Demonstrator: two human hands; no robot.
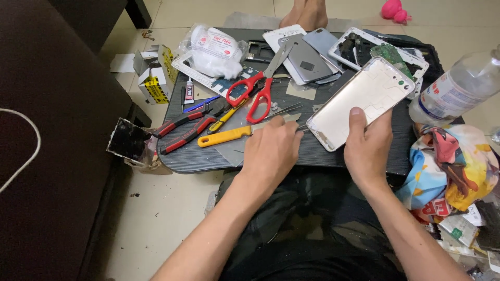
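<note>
My right hand [367,148] grips the near edge of a pale gold phone back housing [364,96], tilted up over the small dark table [192,158], thumb resting on its inner face. My left hand [272,148] lies knuckles-up beside the housing's lower left corner, fingers curled around a thin metal tool whose tip [301,126] touches that corner. A yellow-handled knife [229,136] lies just left of my left hand, with tweezers [284,110] behind it.
Red-handled scissors [256,91], red-and-black pliers [185,127], a glue tube [189,91], a bag of cotton [216,49] and several phone covers and frames [307,57] crowd the table. A clear bottle [458,86] and colourful cloth [450,164] sit at right. A small box [153,75] stands on the floor.
</note>
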